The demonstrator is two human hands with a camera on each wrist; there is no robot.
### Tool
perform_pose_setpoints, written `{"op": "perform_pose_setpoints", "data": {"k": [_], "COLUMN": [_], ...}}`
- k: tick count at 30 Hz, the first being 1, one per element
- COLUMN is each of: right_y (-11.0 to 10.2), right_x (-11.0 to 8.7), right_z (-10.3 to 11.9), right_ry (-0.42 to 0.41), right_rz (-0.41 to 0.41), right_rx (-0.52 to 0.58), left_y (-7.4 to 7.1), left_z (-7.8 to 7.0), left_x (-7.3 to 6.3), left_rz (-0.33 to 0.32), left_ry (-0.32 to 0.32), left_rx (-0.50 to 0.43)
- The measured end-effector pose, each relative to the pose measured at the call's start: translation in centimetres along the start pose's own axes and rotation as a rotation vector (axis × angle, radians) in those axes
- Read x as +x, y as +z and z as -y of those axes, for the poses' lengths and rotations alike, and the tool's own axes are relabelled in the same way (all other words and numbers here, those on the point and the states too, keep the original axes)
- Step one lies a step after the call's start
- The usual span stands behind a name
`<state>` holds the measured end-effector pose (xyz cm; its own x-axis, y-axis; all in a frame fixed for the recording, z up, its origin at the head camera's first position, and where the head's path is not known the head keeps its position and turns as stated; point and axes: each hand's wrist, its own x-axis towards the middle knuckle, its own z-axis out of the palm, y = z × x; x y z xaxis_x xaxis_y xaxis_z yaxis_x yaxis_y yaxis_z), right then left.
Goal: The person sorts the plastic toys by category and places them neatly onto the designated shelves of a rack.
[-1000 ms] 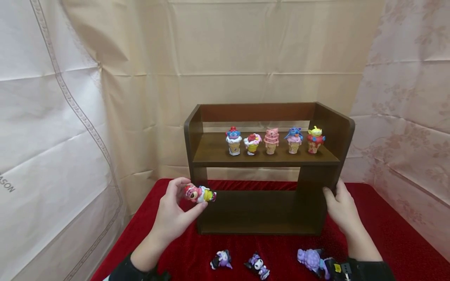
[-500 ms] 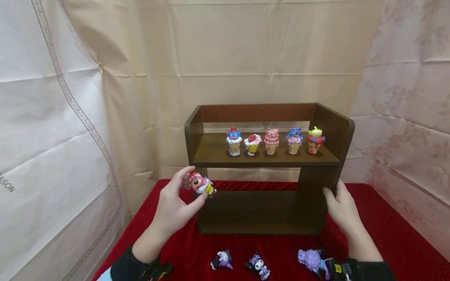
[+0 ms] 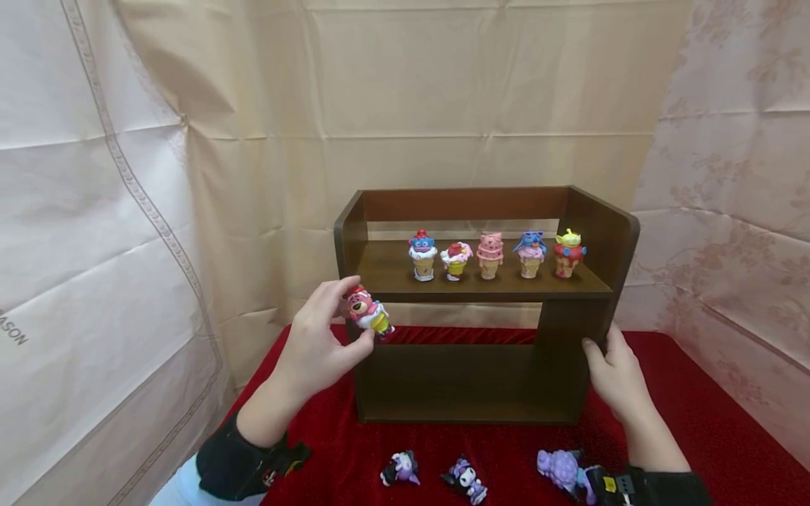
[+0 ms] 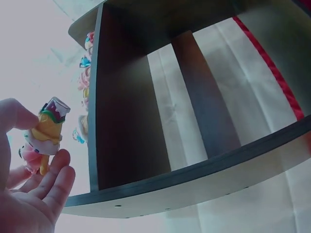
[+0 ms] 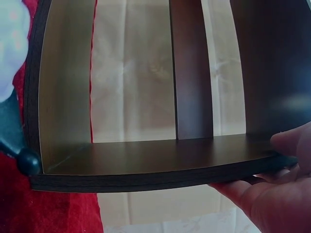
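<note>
My left hand (image 3: 323, 344) pinches a small figurine (image 3: 369, 311) with a pink bear head, white middle and yellow cone, between thumb and fingers. It is tilted, in front of the left side of a dark brown two-tier shelf (image 3: 474, 287). In the left wrist view the figurine (image 4: 46, 128) hangs head down beside the shelf's edge. My right hand (image 3: 616, 372) grips the shelf's right side panel; the right wrist view shows the thumb inside and the fingers outside the panel (image 5: 160, 177). Several ice-cream-cone figurines (image 3: 490, 256) stand in a row on the upper tier.
On the red cloth (image 3: 342, 450) before the shelf lie a black-and-white figurine (image 3: 401, 468), a purple-and-black one (image 3: 465, 481) and a larger purple one (image 3: 562, 469), partly overlapped by the right wrist strap. Beige curtain (image 3: 481, 91) hangs behind.
My left hand has risen towards the upper tier with the figurine, which has turned from lying flat to more upright. The right hand keeps its grip on the shelf panel.
</note>
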<state>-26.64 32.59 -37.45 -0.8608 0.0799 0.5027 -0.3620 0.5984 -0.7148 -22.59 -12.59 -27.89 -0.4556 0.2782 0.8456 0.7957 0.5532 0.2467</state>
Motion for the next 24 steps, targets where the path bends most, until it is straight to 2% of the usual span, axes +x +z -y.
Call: {"op": "perform_pose_setpoints", "data": {"k": [3, 10, 17, 24], "right_y": [0.0, 0.0, 0.1, 0.0], "right_x": [0.0, -0.1, -0.2, -0.1], "right_z": [0.0, -0.2, -0.1, -0.1], "right_ry": [0.000, 0.016, 0.021, 0.012], "right_rz": [0.001, 0.009, 0.004, 0.003], "right_rx": [0.009, -0.002, -0.003, 0.001], "left_y": [-0.3, -1.0, -1.3, -1.8], "left_z": [-0.1, -0.7, -1.0, -1.1], "left_x": [0.7, 2.6, 4.5, 6.7], "left_rz": [0.006, 0.060, 0.093, 0.116], "left_ry": [0.026, 0.089, 0.166, 0.264], "left_rx": [0.010, 0.122, 0.178, 0.344]}}
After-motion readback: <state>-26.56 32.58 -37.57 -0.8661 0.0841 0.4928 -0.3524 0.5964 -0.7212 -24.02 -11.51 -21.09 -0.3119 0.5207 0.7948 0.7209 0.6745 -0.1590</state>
